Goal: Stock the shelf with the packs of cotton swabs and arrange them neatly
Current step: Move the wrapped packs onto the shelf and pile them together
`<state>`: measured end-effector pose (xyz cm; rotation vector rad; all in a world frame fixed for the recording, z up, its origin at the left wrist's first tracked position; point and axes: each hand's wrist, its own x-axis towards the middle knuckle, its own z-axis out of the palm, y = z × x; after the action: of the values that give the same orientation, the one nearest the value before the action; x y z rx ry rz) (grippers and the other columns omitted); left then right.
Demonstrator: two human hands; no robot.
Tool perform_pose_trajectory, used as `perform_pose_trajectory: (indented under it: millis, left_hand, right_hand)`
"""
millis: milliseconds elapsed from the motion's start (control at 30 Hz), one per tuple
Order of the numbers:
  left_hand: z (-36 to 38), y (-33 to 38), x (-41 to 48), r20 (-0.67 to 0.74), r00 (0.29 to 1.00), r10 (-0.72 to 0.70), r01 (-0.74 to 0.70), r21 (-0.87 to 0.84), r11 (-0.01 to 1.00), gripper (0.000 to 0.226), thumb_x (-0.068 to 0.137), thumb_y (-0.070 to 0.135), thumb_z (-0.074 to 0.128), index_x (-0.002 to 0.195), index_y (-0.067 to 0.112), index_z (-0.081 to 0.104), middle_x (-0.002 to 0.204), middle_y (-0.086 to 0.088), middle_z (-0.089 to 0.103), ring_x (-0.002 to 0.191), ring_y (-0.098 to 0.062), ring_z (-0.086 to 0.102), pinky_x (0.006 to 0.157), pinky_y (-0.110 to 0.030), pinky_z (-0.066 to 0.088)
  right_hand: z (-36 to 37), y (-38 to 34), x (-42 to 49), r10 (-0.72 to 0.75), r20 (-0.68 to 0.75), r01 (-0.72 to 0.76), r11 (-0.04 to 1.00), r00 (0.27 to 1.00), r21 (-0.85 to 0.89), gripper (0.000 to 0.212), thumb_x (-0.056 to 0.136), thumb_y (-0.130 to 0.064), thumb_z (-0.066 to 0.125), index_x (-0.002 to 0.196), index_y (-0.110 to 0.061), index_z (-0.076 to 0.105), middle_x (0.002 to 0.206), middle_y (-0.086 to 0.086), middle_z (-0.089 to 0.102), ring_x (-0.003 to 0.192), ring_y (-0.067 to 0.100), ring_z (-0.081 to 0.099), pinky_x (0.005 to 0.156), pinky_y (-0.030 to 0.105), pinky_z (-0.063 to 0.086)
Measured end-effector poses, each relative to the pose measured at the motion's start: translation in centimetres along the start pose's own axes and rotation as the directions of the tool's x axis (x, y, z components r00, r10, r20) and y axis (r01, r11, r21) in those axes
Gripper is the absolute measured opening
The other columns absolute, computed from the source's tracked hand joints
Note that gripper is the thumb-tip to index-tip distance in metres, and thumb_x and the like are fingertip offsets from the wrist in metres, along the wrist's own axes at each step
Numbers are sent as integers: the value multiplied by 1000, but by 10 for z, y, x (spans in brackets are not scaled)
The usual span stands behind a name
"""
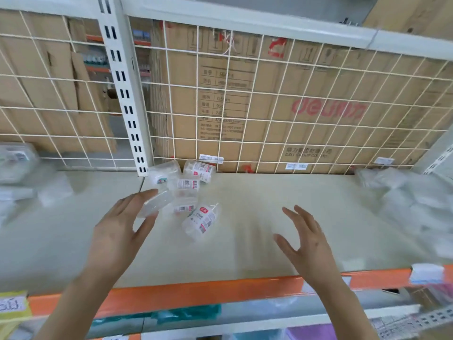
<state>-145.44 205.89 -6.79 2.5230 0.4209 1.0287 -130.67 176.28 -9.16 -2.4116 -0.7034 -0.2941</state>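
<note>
Beige shelf board (269, 217) with a white wire grid (245, 94) behind. Clear cylindrical plastic packs of cotton swabs (193, 192) lie jumbled at 11 o'clock, near the grid. Left hand (117, 229) spans one toppled pack (154, 204); whether it grasps cannot be told. Right hand (306, 244), at 4 o'clock of the packs, is spread and empty. Stand each pack upright, labels forward, in rows.

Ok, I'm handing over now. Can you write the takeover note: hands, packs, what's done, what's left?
Left hand: fingers and thumb either side of a clear pack; grip unclear through blur.
Right hand: open, empty, above the shelf.
Other packs: loose jumble at back left by the upright post; front pack lies on its side.
Done: packs are on the shelf.
Left: stand and line them up.
</note>
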Motion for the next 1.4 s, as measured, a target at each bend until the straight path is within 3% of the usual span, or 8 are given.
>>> perform_pose_trajectory:
  millis: [233,433,600,667,733,833,1100,1400]
  left_hand:
    - [32,43,6,100,992,80,-70,-97,993,47,78,3,72,122,17,61,113,-4,65,95,-14,54,77,-33,43]
    - [57,64,28,174,973,153,-117,-202,972,44,82,3,67,122,18,60,114,-4,63,99,-12,48,73,-33,42]
    - [85,80,49,187,921,342,-288,-266,920,33,88,13,63,121,16,59,112,-7,65,92,-22,57,69,-32,44]
    - [96,88,58,191,897,399,-332,-306,892,33,88,19,58,120,15,59,110,-8,65,94,-21,56,70,-30,43]
    - [107,95,67,213,879,427,-333,-365,869,37,87,25,51,122,16,58,112,-6,65,101,-19,54,77,-31,44]
    - [123,111,74,200,843,499,-386,-419,822,39,88,33,44,122,17,58,113,-4,64,102,-21,55,80,-32,44]
    - [152,180,77,121,764,634,-466,-575,672,31,88,14,57,118,15,63,113,15,57,106,-7,52,93,0,27]
    - [227,226,96,95,756,647,-500,-553,666,32,86,13,59,118,13,62,111,8,62,103,-11,53,85,-16,36]
  right_hand:
    - [-51,59,-38,186,-118,-197,977,975,-85,58,80,-49,52,124,-12,58,127,17,55,112,39,55,86,49,47]
    - [-82,73,-76,311,-238,-340,936,920,-94,47,82,-22,71,126,-12,56,129,15,53,117,36,51,89,45,43]
    - [-106,74,-107,418,-325,-474,874,848,-112,56,81,-51,59,126,-18,56,128,6,54,118,24,50,87,35,41]
    - [-113,71,-115,430,-369,-498,860,824,-110,57,78,-53,54,123,-17,58,126,3,55,115,23,51,90,35,40]
    - [-118,68,-121,442,-414,-527,842,796,-114,47,80,-35,71,122,-17,59,124,3,56,112,27,53,90,37,41]
    - [-119,65,-133,470,-469,-586,799,748,-134,51,75,-11,77,122,-15,60,123,6,58,110,32,56,89,43,45]
    - [-130,75,-147,520,-543,-671,733,660,-114,48,77,-18,76,121,-22,60,124,0,55,112,14,45,80,30,40]
    - [-162,162,-112,550,-500,-679,726,669,-110,47,80,-18,73,124,-20,58,129,2,53,116,27,51,83,33,41]
